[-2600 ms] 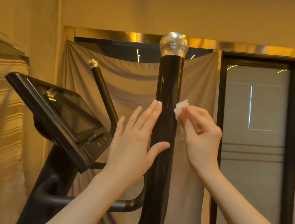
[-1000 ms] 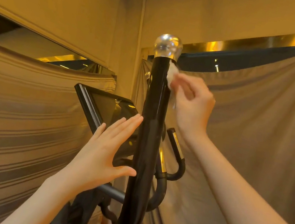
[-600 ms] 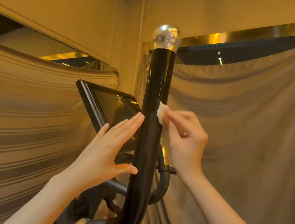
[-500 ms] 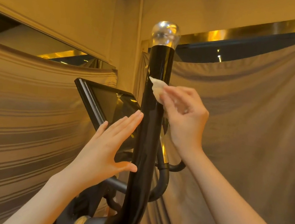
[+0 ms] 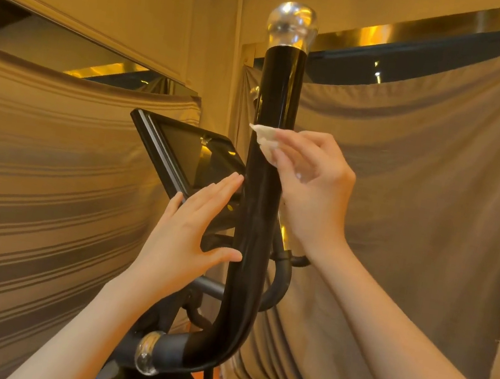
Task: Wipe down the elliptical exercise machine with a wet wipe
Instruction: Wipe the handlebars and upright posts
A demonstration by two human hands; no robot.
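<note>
**Wipe pressed to the handlebar**

A white wipe (image 5: 266,140) is pinched in the curled fingers of the right hand (image 5: 311,193) and is held against the upright black handlebar (image 5: 255,223) of the elliptical, about midway up the straight part and well below the shiny silver knob (image 5: 291,27) at the top. The left hand (image 5: 190,239) is laid flat against the left side of the handlebar, lower than the wipe, with the fingers straight and the thumb touching the tube; nothing is gripped by it. The dark console screen (image 5: 188,156) is seen tilted just behind the left fingers. Grey cloth (image 5: 422,201) is hung across the background on the right, and striped cloth (image 5: 30,169) on the left.
</note>
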